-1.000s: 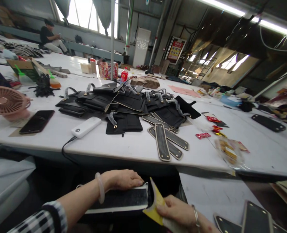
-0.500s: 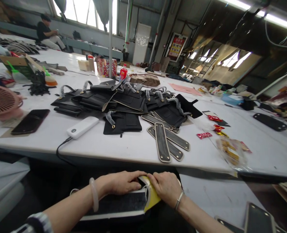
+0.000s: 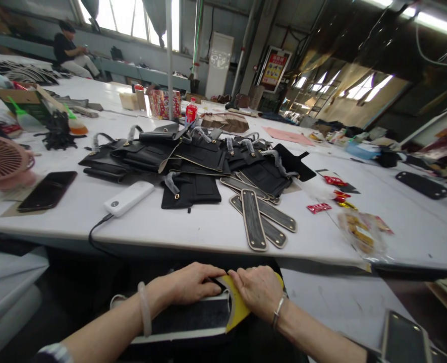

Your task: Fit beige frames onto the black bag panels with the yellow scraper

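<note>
In the head view, my left hand point(image 3: 195, 283) is closed over the top edge of a black leather-like bag piece point(image 3: 193, 315) with pale edges, low in front of the table. My right hand point(image 3: 259, 290) is closed on a curved yellow piece point(image 3: 239, 308) at the right end of the black piece. The thumbs of both hands nearly meet at the top, where the yellow meets the black. The underside of the work and the fingertips behind it are hidden.
Black bags point(image 3: 193, 156) with wrapped handles lie piled on the white table point(image 3: 193, 234). Long dark strips point(image 3: 254, 219) with pale edges rest before them. Nearby are a white power bank point(image 3: 128, 197) with a cable, a phone point(image 3: 47, 190), a pink fan point(image 3: 4, 159) and snack packets point(image 3: 359, 232).
My right hand has turned slightly, and more of the yellow piece shows around it, including beyond its right side. My left hand keeps its hold on the black piece.
</note>
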Demonstrator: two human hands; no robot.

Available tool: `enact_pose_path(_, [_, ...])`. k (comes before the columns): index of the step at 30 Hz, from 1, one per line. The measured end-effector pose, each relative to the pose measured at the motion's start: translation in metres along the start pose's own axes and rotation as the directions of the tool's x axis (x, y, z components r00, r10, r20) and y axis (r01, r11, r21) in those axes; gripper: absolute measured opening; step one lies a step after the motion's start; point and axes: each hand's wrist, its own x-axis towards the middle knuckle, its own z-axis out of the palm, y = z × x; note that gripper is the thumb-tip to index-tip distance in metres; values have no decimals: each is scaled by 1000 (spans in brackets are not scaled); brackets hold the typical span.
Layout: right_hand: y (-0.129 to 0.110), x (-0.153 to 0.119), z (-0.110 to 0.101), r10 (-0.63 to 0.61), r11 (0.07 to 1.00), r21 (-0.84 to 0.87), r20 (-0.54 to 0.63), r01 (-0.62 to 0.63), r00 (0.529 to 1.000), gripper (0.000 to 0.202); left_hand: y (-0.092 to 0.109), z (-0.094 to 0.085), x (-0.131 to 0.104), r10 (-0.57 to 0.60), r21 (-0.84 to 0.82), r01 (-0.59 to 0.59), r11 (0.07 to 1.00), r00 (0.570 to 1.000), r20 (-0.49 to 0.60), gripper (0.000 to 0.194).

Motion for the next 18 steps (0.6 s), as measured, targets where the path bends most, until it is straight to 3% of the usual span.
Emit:
enact_pose_path(4, [0,0,1,-17,1000,-17,2,17,1000,51,2,1,-1,40,30,-39,999,999,-35,24])
enact_pose_path(18, [-2,-4,6,-18,999,-26,41,19,999,52,-3,5,-4,73,149,-63,987,996,-60,25])
